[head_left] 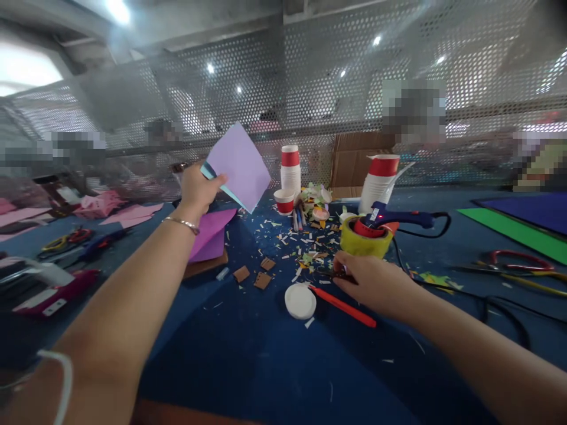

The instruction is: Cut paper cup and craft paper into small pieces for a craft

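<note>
My left hand (pixel 201 188) is raised above the far left part of the table, closed on sheets of coloured paper (pixel 241 165). The front sheet is lilac, and light-blue edges show behind it. Below that hand lie purple sheets (pixel 211 236) on a piece of cardboard. Low over the table, my right hand (pixel 370 280) has its fingers closed around a small, dark, thin thing (pixel 339 275), mostly hidden by the fingers. Close to it are a red-orange pen (pixel 345 307), a white paper disc (pixel 300 301) and a yellow tape roll (pixel 365 239) with a blue glue gun (pixel 401 218) resting on it.
Paper cups (pixel 290 171) stand stacked at the back, with another stack (pixel 378 183) to the right. Paper scraps and cardboard bits (pixel 262 280) litter the middle. Scissors (pixel 509 268) and a black cable (pixel 500 319) lie at right. A perforated metal screen (pixel 248 77) rises behind.
</note>
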Tool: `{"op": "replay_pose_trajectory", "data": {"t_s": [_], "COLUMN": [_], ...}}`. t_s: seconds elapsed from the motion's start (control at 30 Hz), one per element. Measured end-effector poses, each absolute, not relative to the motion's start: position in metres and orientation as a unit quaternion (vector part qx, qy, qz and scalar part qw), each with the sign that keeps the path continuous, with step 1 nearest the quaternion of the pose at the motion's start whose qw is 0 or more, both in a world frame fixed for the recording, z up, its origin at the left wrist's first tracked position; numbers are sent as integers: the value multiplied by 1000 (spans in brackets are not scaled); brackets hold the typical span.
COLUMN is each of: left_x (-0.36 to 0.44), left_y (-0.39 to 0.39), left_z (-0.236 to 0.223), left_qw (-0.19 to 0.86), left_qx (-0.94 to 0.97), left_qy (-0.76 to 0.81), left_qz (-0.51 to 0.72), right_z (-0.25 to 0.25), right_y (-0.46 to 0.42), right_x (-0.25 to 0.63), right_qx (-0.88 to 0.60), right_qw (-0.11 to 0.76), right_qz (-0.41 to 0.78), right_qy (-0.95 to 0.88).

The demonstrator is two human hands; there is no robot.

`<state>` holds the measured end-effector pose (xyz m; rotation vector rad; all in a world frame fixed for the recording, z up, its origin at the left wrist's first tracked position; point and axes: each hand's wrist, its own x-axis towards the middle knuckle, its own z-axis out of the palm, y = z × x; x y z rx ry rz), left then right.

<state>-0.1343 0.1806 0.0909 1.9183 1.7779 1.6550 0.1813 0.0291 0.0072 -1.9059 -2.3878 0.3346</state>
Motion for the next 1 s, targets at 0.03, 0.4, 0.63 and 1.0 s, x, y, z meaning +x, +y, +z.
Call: {"op": "replay_pose_trajectory", "data": {"t_s": [0.03, 0.4, 0.63, 1.0], "left_x": [-134, -109, -100, -91], "left_y": [170, 71, 63, 45], "left_z": [89, 64, 49, 59], "left_qw": [42, 310, 397, 551], "left_qx": [615, 609, 596, 568], "left_qy": [554, 392, 440, 398], "left_qz": [559, 616, 542, 464], "right_z": [7, 6, 9, -3], "right_y": [29, 22, 22, 26], "right_x": [181, 180, 185, 171], "right_qx": [-619, -616, -579, -443], "right_qw": [34, 21, 173, 449], "right_qz": [106, 71, 97, 370], "right_qy": [-777, -784, -791, -682]}}
